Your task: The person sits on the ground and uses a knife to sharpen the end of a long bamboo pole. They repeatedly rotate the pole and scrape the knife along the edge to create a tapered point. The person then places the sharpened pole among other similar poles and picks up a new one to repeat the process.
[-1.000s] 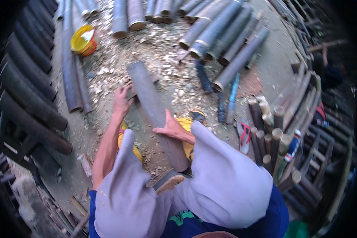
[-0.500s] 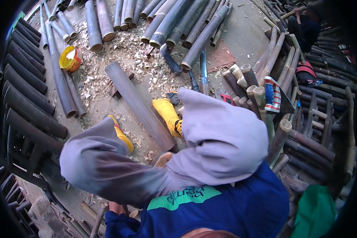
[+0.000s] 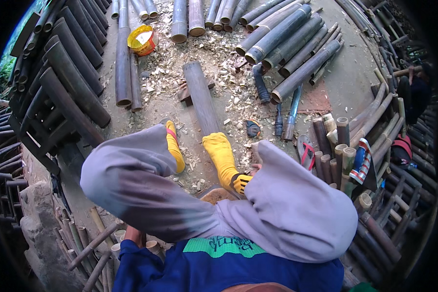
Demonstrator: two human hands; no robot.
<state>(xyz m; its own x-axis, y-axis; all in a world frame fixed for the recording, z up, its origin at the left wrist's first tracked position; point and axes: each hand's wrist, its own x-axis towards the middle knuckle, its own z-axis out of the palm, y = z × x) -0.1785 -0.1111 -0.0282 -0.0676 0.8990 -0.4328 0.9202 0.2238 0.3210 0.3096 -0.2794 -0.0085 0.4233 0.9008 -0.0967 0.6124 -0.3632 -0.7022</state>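
Bamboo piece: a dark, flat-looking length [image 3: 200, 100] is seen in the upper middle of the frame, slanted, its far part propped on a brown block [image 3: 184, 92]; its near end is overlapped by the yellow-socked right foot [image 3: 220, 155].
Right hand: only a small part of the right hand [image 3: 254, 168] is shown, just right of centre beside the sock's striped cuff; most of it is hidden by the raised knee, so whether its fingers are spread or pressed together cannot be told.
Left hand: the left hand [image 3: 133, 236] is lowered at the lower left of the frame, near upright bamboo stubs [image 3: 155, 247]; its fingers are hidden, and what is gripped, if anything, cannot be told.
Ground: pale chips [image 3: 168, 75] are scattered across the upper middle.
Bucket: a yellow and red bucket [image 3: 142, 41] is placed at the upper left.
Tubes: thick bamboo tubes [image 3: 289, 46] are laid side by side at the upper right.
Saw: a blue, red and white handle [image 3: 361, 163] is seen among bamboo at the right.
Sandal: a grey sandal [image 3: 305, 150] with a pinkish strap is set right of centre.
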